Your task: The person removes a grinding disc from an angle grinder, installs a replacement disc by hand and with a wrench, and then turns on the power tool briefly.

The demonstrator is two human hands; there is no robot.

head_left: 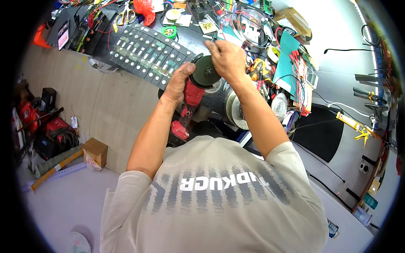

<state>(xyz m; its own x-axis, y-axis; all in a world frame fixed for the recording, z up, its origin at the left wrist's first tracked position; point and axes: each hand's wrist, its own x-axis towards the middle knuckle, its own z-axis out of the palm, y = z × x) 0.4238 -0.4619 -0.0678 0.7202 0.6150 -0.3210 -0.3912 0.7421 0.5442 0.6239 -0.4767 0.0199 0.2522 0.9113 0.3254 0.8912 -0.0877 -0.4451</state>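
My left hand (179,82) is wrapped around the head end of a red cordless angle grinder (194,95), its thumb close to the disc. A round dark green disc (205,72) sits on the grinder, facing up, with a small hub at its centre. My right hand (229,60) is at the disc's upper right edge with its fingers curled. What those fingers hold, if anything, is hidden. The grinder's red base end (179,130) points back toward my body.
A panel of dark battery cells (152,55) lies on the black bench to the left. Yellow-handled scissors (125,15), a green tape measure (169,32), wire coils and tools crowd the bench. Spools (234,110) stand right of the grinder. Red tools and a cardboard box (94,152) are at left.
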